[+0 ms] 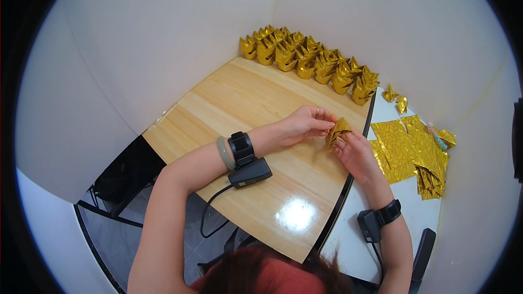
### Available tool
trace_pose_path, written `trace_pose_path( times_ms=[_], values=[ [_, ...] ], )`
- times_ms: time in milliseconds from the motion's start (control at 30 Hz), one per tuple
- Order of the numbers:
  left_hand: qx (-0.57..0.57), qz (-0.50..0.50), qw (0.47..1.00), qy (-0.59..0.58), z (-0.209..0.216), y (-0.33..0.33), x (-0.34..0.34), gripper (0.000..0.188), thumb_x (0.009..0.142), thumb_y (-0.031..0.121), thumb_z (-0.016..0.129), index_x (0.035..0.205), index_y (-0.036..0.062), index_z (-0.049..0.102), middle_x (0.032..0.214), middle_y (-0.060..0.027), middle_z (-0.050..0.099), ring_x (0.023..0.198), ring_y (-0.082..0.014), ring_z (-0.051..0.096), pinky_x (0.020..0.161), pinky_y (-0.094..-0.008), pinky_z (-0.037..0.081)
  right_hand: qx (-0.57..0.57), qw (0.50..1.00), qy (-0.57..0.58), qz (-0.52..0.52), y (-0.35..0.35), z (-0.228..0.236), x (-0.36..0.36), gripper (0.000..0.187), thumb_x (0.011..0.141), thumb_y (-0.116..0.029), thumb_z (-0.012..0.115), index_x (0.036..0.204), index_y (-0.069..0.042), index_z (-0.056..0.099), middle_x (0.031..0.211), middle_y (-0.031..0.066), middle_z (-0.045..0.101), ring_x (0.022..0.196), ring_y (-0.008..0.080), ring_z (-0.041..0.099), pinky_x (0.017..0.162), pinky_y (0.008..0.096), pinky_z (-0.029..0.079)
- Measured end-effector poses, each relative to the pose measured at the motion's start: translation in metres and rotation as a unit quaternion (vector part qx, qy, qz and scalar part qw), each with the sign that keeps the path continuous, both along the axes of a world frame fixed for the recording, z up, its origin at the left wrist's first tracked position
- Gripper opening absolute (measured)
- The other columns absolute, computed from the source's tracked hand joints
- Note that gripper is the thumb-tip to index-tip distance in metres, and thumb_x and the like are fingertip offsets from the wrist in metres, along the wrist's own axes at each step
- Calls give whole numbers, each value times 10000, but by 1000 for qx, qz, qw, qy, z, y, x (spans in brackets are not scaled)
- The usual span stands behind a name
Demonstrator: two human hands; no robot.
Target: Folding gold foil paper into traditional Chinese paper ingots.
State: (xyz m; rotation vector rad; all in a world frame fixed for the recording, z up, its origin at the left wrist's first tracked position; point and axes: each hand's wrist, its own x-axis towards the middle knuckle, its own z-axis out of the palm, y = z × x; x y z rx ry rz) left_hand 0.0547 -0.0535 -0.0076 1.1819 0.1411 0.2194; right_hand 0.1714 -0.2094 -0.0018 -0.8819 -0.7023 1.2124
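Note:
Between my two hands, above the right part of the wooden table, is a small gold foil paper fold point(339, 129), its top coming to a point. My left hand point(309, 125) pinches its left edge between thumb and fingers. From the right, my right hand point(357, 153) grips it, with the fingers curled behind and below the paper. Part of the fold is covered by the fingers. Each wrist wears a black strap with a small cabled box, and a pale bangle circles my left forearm.
Rows of stacked gold folded paper pieces point(305, 57) line the table's far edge. On the white surface at right lie flat gold foil sheets point(400, 147), two loose folded pieces point(390, 93) and a beaded string point(437, 137). Pale walls enclose the wooden table point(229, 95).

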Motion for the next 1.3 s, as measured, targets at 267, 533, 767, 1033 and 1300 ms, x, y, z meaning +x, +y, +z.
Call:
trace_pose_path(
  times_ms=[267, 533, 767, 1033, 1300],
  values=[
    [-68, -24, 997, -20, -2, -2, 1, 218, 869, 76, 561, 1080, 22, 550, 964, -35, 607, 798, -69, 585, 702, -178, 496, 3, 1000, 3, 8, 1, 1, 0, 260, 916, -192, 506, 1136, -53, 499, 1022, 15, 588, 907, 94, 558, 756, 218, 448],
    [-102, -48, 993, -27, -3, -3, 0, 206, 889, 102, 538, 1075, 14, 549, 937, -44, 616, 790, -72, 596, 701, -172, 504, 30, 999, 1, 27, 2, -4, 4, 259, 924, -216, 491, 1123, -58, 542, 1017, 7, 603, 896, 92, 552, 764, 230, 436],
    [-114, -57, 992, -24, -4, -3, 0, 196, 905, 168, 529, 1035, 26, 566, 923, -41, 616, 799, -73, 591, 688, -167, 503, 16, 999, 14, 28, 2, -1, 3, 250, 926, -228, 488, 1093, -58, 562, 1017, 14, 608, 891, 95, 552, 764, 228, 435],
    [-130, -108, 985, -44, -3, -3, -1, 212, 919, 194, 505, 1043, 26, 545, 960, -43, 598, 858, -84, 576, 713, -177, 499, -5, 1000, 11, -4, 1, 4, -4, 261, 933, -233, 474, 1090, -42, 557, 973, 21, 611, 833, 92, 549, 743, 230, 444],
    [-132, -119, 983, -35, -5, 0, 0, 216, 915, 167, 510, 1063, 12, 530, 988, -49, 590, 871, -86, 576, 719, -177, 502, -18, 999, 45, -7, -1, 9, -10, 242, 933, -257, 472, 1071, -75, 553, 943, 3, 606, 775, 78, 542, 615, 206, 411]
  ],
)
